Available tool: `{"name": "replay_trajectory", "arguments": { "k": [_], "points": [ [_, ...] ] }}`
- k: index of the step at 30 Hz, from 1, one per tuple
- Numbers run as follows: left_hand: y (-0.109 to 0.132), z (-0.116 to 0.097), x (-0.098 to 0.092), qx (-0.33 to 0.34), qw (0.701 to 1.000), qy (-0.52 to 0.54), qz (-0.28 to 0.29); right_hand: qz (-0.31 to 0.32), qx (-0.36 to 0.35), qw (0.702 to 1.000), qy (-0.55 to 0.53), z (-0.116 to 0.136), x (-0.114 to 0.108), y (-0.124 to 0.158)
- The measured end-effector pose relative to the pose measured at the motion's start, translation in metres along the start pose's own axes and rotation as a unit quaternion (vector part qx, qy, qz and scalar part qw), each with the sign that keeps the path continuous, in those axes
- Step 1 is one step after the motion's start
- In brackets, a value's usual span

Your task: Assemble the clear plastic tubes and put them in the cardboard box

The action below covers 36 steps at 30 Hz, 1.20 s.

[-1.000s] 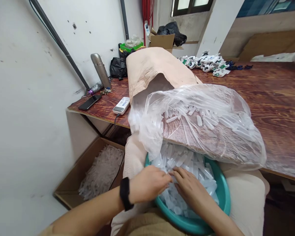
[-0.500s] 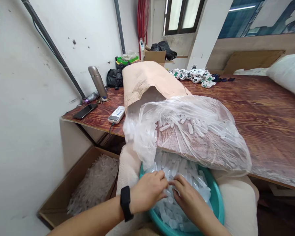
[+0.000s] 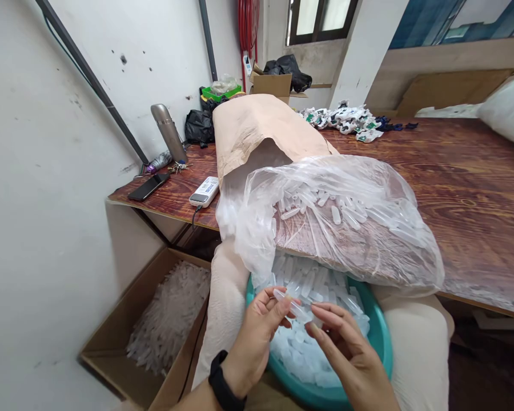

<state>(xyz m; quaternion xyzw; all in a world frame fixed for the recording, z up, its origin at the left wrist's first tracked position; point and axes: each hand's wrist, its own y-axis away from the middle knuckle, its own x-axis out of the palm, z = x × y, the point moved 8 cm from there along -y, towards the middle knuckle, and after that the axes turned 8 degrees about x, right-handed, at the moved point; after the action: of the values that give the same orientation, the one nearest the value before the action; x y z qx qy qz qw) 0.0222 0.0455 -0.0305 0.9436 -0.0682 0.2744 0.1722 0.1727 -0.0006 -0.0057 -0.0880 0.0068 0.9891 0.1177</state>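
Fingers [image 3: 280, 310] of the left hand [image 3: 255, 332] pinch a slender translucent plastic tube [image 3: 300, 313] above a round teal basin [image 3: 384, 337]; the right hand's [image 3: 353, 349] part slightly at its end, hold unclear. Light, steady pressure should prevent slipping.

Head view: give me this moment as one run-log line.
left hand: pinches translucent plastic tube | right hand: at tube's other end, grip unclear | beneath both: teal basin holding similar tubes

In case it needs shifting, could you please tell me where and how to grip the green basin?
By the rim of the basin, I think, coming from the right: the edge curves round bare there, while the plastic bag hides part of the far edge.
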Motion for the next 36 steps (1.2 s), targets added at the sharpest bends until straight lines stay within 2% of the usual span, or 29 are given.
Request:
{"name": "replay_trajectory", "arguments": {
  "k": [3, 6, 8, 11, 13, 19, 24, 29, 31, 34, 36],
  "points": [
    [0.005, 0.001, 0.002, 0.009, 1.000, 0.003, -0.006, -0.001, -0.040, 0.999, 0.009, 0.017, 0.004, 0.005],
    [0.011, 0.000, 0.005, 0.017, 1.000, -0.010, 0.006, -0.020, -0.045, 0.998, 0.025, 0.017, 0.001, 0.009],
    [0.014, -0.002, 0.007, 0.032, 0.999, -0.032, 0.021, -0.017, 0.007, 1.000, 0.011, 0.003, 0.000, 0.010],
    [0.018, -0.006, 0.009, 0.062, 0.994, -0.084, 0.045, 0.030, 0.134, 0.989, -0.063, -0.025, 0.008, 0.013],
    [0.018, -0.006, 0.007, 0.073, 0.990, -0.108, 0.048, 0.055, 0.168, 0.980, -0.087, -0.033, 0.011, 0.015],
    [0.018, -0.002, 0.007, 0.060, 0.991, -0.107, 0.055, 0.131, 0.109, 0.984, 0.052, -0.020, 0.013, 0.018],
    [0.017, 0.001, 0.011, 0.057, 0.992, -0.095, 0.062, 0.119, 0.066, 0.983, 0.127, -0.017, 0.011, 0.019],
    [0.014, 0.003, 0.018, 0.050, 0.990, -0.101, 0.082, 0.082, 0.036, 0.985, 0.148, -0.012, 0.008, 0.018],
    [0.012, 0.006, 0.020, 0.039, 0.991, -0.096, 0.082, 0.087, 0.031, 0.987, 0.130, -0.008, 0.009, 0.018],
    [0.005, 0.007, 0.023, 0.025, 0.990, -0.109, 0.091, 0.146, 0.056, 0.983, 0.098, -0.008, 0.018, 0.014],
    [-0.005, 0.003, 0.026, 0.033, 0.977, -0.178, 0.111, 0.180, 0.051, 0.971, 0.148, -0.013, 0.023, 0.010]
  ]
}}
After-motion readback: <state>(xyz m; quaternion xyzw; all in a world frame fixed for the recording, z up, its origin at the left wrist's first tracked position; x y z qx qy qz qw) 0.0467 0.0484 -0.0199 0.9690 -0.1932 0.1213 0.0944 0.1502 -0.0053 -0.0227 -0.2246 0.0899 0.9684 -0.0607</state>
